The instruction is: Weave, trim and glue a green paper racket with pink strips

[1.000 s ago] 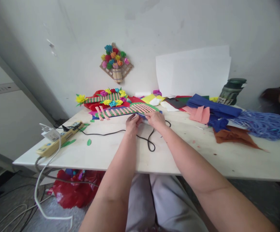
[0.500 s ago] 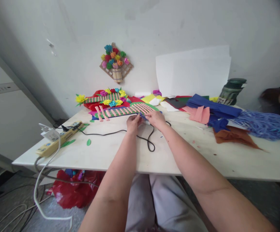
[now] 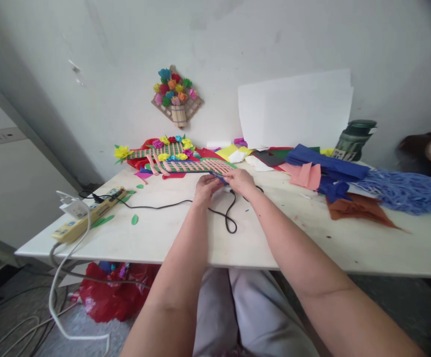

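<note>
A green woven paper piece (image 3: pixel 189 167) with pink strips and a blue edge is at the middle of the table, raised a little at its near side. My left hand (image 3: pixel 207 188) is closed on its blue near edge, fingers partly hidden. Just to the right, my right hand (image 3: pixel 240 181) pinches the same edge, close to my left fingertips. Loose ends of the pink strips (image 3: pixel 152 165) stick out at the piece's left end. A black cable (image 3: pixel 170 204) runs under my hands and loops in front of them.
Behind lies a second woven piece (image 3: pixel 155 151) with paper flowers. A power strip (image 3: pixel 74 227) and green paper leaves (image 3: pixel 135 219) are at left. Crepe paper (image 3: pixel 327 165), blue shredded strands (image 3: pixel 408 191) and a dark green bottle (image 3: pixel 354 140) are at right. A red bag (image 3: pixel 107 297) sits below.
The woven piece has been lifted and tilted slightly, showing red-pink paper beneath its left part. The loose pink ends have shifted. Both hands stay on the blue edge.
</note>
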Demonstrator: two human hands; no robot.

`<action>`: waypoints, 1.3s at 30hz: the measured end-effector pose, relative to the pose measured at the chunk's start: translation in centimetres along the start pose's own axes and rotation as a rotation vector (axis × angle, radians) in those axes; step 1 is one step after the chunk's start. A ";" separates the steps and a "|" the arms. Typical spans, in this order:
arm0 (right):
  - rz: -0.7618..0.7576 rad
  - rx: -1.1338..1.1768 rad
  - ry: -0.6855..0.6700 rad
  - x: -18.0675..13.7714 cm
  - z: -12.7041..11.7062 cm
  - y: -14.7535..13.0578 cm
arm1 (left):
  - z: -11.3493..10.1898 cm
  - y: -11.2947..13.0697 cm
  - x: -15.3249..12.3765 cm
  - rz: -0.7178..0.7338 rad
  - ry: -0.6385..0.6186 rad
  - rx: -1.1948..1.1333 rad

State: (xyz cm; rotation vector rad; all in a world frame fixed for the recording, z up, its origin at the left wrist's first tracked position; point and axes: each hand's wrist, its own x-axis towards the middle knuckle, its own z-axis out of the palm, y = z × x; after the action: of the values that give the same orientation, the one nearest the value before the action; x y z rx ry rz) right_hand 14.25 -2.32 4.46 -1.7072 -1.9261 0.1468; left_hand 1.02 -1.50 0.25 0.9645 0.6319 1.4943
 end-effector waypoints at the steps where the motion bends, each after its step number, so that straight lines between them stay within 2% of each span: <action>1: -0.004 -0.001 -0.003 0.0 0.0 0.0 | 0.0 0.0 0.0 0.002 0.000 0.007; 13: -0.010 0.013 -0.043 -0.1 -0.2 -0.4 | -0.4 -0.5 0.4 0.037 0.060 0.046; 24: -0.049 0.005 -0.043 -0.3 -0.1 -0.3 | 0.1 0.4 -0.2 -0.133 0.054 0.140; 33: -0.093 -0.053 -0.077 -0.5 -0.1 -0.5 | 0.3 0.7 -0.4 -0.168 0.056 0.147; 39: -0.099 -0.091 -0.087 -0.7 0.2 -0.8 | 0.7 0.8 -0.6 -0.194 0.110 0.122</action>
State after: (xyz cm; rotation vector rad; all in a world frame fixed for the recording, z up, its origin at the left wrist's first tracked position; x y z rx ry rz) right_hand 13.48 -3.06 4.44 -1.6836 -2.1063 0.0996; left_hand 1.19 -2.34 1.18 0.8901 0.8796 1.3551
